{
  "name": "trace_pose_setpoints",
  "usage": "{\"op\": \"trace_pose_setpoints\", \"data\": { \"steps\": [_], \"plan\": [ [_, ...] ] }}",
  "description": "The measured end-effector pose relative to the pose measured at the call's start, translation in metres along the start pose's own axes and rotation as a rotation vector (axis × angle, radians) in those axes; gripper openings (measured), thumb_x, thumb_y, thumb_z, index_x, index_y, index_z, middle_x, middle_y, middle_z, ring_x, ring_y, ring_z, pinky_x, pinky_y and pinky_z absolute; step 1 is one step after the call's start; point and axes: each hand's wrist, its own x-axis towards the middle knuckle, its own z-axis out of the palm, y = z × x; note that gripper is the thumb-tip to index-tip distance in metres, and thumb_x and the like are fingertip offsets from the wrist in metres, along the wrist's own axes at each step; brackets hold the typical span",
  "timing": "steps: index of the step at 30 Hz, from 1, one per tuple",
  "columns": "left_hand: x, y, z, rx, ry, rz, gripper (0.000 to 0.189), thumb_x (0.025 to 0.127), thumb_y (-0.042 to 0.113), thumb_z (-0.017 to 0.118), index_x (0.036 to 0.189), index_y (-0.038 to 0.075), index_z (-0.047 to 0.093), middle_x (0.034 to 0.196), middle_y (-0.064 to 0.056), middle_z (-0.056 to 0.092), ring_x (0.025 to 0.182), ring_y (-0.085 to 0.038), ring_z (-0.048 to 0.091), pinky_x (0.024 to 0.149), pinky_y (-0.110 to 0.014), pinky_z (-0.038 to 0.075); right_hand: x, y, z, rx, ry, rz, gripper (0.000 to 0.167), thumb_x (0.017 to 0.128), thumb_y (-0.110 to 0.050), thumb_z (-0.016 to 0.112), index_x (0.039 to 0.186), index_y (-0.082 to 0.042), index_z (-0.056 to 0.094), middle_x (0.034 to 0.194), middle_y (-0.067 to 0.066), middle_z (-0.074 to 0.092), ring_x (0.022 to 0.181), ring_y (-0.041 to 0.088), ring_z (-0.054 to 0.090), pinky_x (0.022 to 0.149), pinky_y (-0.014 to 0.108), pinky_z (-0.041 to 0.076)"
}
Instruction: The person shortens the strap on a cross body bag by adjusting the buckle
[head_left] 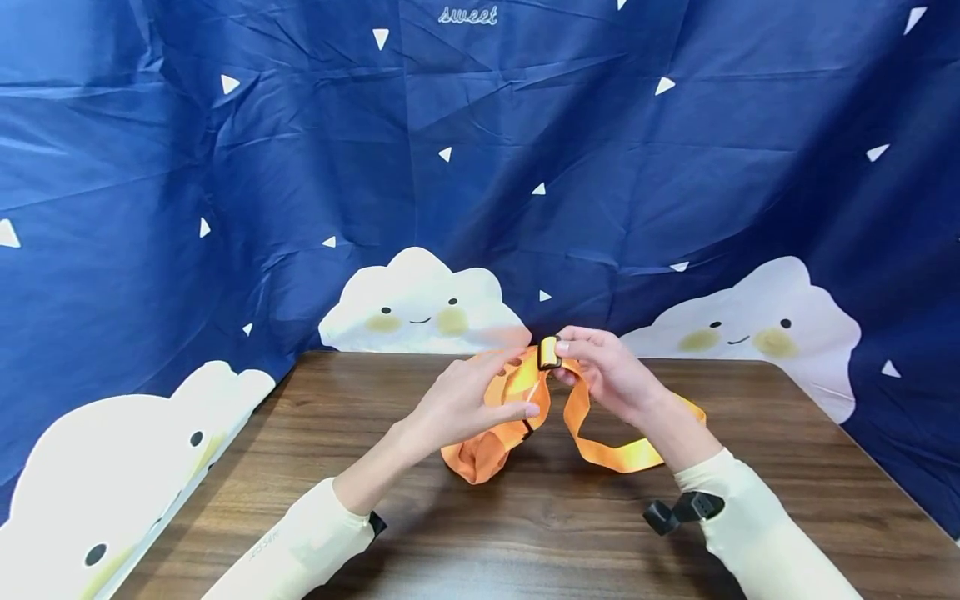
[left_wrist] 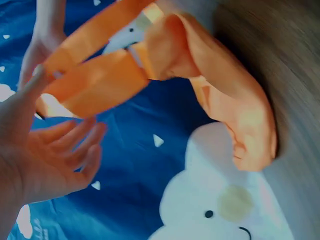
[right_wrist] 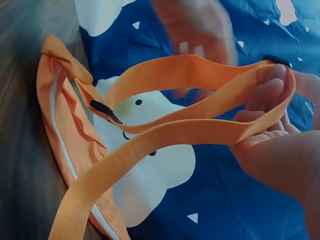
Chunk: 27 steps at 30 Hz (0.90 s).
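An orange fabric bag with a white zipper (right_wrist: 56, 115) and a long webbing strap (right_wrist: 190, 131) is between the hands. My right hand (head_left: 611, 375) pinches the strap at a black slide buckle (head_left: 549, 352), raised above the table. From that hand, the strap's tail loops down to the right. A second black fitting (right_wrist: 101, 107) sits where the strap joins the bag. My left hand (head_left: 468, 396) is spread beside the strap loop, thumb apart from fingers; in the left wrist view the loop passes between thumb and fingers (left_wrist: 75, 145). The bag body (left_wrist: 245, 115) hangs low, near the tabletop.
The brown wood-grain table (head_left: 360, 417) lies beneath the hands. Behind it hangs a blue cloth (head_left: 480, 183) with white clouds and triangles. Black camera mounts are strapped to both wrists, the right one (head_left: 686, 510) showing over the cream sleeve.
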Motion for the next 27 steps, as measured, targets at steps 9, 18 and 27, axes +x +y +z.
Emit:
{"op": "trace_pose_setpoints", "data": {
  "steps": [9,18,27],
  "plan": [
    [0.004,0.016,-0.005,-0.036,0.231,0.221,0.051,0.091,0.034,0.079,0.132,0.006,0.066,0.135,-0.004,0.063,0.127,-0.016,0.057,0.106,-0.032,0.042,-0.002,0.009,0.008,-0.222,-0.121,0.009,0.016,0.101,-0.013,0.064,0.102,0.004,0.064,0.084,0.012,0.063,0.069,0.024,0.054,0.07,0.033,0.048],
    [0.005,0.012,-0.012,-0.09,0.238,0.218,0.052,0.089,0.028,0.083,0.132,0.005,0.065,0.136,-0.003,0.062,0.13,-0.014,0.053,0.104,-0.029,0.043,-0.003,0.006,-0.008,-0.202,-0.032,0.086,0.016,0.1,-0.011,0.063,0.107,0.0,0.072,0.096,0.013,0.067,0.081,0.024,0.061,0.073,0.032,0.053],
    [0.003,0.011,-0.012,-0.114,0.193,0.17,0.048,0.088,0.031,0.084,0.126,0.007,0.068,0.132,-0.001,0.064,0.121,-0.013,0.058,0.099,-0.025,0.046,-0.001,0.01,-0.004,-0.331,-0.033,0.088,0.02,0.1,-0.014,0.067,0.108,0.004,0.072,0.096,0.012,0.067,0.084,0.029,0.062,0.077,0.036,0.054]
  ]
}}
